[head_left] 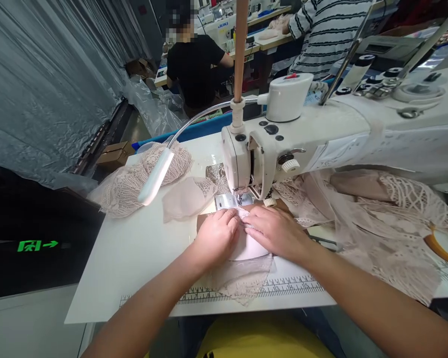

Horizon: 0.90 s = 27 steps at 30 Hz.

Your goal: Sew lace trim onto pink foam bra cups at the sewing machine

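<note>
Just in front of the needle and presser foot of a white sewing machine, both my hands bear on a pale pink piece of lace fabric. My left hand has its fingers curled together on the fabric's left edge. From the other side my right hand presses and grips it, fingertips close to the foot. A smooth whitish cup-shaped part shows between the hands. Below it sheer lace fabric hangs toward the table's front edge. The fingertips partly hide the fabric under the foot.
Bundled lace pieces lie at the left below a lit gooseneck lamp. More lace fabric is heaped at the right, near orange-handled scissors. A printed ruler strip runs along the front. Two people sit beyond the machine.
</note>
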### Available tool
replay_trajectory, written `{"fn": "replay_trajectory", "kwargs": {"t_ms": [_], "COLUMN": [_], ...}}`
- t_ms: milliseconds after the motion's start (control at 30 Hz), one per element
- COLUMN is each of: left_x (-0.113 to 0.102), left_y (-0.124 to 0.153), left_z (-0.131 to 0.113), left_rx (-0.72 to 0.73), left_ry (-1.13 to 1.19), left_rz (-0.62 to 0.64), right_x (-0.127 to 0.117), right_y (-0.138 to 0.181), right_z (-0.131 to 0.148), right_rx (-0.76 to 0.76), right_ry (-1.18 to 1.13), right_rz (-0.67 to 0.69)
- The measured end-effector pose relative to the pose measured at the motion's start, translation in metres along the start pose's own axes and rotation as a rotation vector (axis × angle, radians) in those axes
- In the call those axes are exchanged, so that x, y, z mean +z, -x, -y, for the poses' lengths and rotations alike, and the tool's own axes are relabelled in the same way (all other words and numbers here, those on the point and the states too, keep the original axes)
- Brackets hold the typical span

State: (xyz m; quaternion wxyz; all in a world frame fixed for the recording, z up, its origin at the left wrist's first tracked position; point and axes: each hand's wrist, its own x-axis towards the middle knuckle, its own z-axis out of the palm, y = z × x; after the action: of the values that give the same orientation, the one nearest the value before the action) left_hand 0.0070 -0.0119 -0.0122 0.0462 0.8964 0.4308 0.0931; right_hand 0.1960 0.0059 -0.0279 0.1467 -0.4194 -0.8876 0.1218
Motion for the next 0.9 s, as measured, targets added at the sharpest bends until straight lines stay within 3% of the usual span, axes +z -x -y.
{"fn": "replay_trajectory", "kwargs": {"t_ms": [433,800,900], "left_x": [0.0,-0.012,-0.018], "left_y": [-0.01,-0.027,-0.027], "left_z": [0.028,0.05,0.053], "left_rx": [0.064,0.232,0.257], "left_ry": [0.087,-0.015,-0.072], "left_rz": [0.052,0.182,0.165], "right_x": [-0.001,0.006,0.003], "right_y": [-0.006,-0.008,-0.007], "right_z": [0.001,0.001,-0.001], "right_rx": [0.062,0.104,0.114], "right_ry": [0.089,0.096,0.01], "right_rz": [0.032,-0.037,-0.056]}}
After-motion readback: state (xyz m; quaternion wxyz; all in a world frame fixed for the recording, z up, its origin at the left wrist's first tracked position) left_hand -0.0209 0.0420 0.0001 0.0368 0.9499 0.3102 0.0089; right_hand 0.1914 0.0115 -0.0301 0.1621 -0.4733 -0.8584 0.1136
